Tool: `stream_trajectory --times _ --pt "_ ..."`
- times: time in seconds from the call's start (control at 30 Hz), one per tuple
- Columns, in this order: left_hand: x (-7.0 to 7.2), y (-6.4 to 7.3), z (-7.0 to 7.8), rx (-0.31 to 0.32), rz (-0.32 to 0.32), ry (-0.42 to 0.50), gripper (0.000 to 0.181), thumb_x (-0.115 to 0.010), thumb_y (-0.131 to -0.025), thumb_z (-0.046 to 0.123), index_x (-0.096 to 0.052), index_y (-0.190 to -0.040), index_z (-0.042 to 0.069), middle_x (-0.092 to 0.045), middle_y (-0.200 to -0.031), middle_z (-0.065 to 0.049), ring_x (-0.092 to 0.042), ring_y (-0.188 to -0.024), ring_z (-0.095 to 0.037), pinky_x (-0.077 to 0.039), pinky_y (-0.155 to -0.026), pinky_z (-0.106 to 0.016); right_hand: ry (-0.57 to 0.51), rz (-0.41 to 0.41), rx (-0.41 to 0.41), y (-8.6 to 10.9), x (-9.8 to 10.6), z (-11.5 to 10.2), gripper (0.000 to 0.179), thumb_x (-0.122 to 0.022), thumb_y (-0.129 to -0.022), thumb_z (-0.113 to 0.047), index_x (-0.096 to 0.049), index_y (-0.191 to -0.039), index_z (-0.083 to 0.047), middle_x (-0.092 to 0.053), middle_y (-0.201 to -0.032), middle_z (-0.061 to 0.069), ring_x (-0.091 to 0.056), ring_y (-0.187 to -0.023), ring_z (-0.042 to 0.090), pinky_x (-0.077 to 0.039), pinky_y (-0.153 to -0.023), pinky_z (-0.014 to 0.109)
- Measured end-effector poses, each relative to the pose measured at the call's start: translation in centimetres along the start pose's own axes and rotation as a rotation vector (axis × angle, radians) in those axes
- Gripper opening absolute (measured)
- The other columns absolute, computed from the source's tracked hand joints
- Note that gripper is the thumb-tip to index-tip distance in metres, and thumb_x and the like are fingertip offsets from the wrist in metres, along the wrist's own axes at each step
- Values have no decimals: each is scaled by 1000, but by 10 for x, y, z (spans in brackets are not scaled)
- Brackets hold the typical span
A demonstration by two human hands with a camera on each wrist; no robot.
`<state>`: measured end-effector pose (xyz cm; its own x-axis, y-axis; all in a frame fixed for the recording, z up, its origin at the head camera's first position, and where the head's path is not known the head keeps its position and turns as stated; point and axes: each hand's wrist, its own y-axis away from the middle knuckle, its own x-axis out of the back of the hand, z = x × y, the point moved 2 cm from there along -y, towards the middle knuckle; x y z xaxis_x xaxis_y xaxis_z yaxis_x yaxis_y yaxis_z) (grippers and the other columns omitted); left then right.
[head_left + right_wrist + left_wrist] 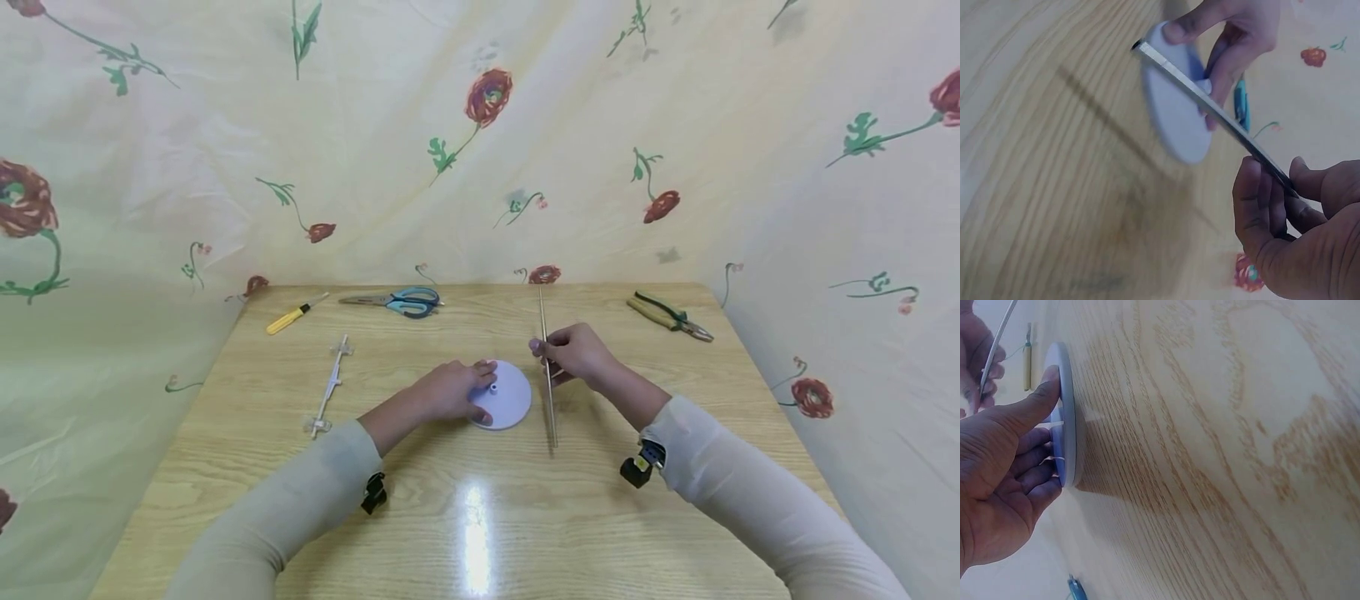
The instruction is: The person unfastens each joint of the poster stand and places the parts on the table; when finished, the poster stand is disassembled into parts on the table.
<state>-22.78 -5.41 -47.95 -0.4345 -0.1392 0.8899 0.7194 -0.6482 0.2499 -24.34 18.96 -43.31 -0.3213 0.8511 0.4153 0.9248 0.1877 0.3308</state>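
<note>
A white round base (513, 402) with a short central stub (493, 388) lies on the wooden table. My left hand (450, 392) holds it from the left, thumb on the near part and fingers past the stub. In the left wrist view the disc (1067, 419) appears edge-on, with the thumb and curled fingers against its face. Just right of the base, my right hand (577, 354) pinches a thin metal rod (552, 408) around its middle between thumb and fingers. The right wrist view shows the rod (1229, 122) raised off the table, its end crossing in front of the base.
To the left lies a thin white rod with clear plastic clips (330, 387). Along the back are a yellow-handled screwdriver (288, 319), blue-handled scissors (405, 300) and green-and-tan pliers (670, 317). A flowered curtain (420, 125) hangs behind the table (585, 542).
</note>
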Motion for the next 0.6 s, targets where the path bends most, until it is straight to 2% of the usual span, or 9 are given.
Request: stream_trajectory --times 0.3,0.6 --pt "1 1 1 2 -2 -3 84 -85 -97 48 -50 -166 15 -35 -180 -3 -37 -166 -31 -34 -135 -53 147 34 -18 3 14 25 39 -68 -112 -25 -76 -117 13 -75 -83 14 -74 -67 15 -70 -75 44" --pt "-1 0 0 11 -3 -3 84 -85 -96 48 -51 -165 15 -34 -180 0 -35 -167 -26 -34 -136 -52 301 96 -6 7 23 44 37 -74 -109 -29 -79 -100 7 -74 -75 12 -75 -65 18 -67 -66 36"
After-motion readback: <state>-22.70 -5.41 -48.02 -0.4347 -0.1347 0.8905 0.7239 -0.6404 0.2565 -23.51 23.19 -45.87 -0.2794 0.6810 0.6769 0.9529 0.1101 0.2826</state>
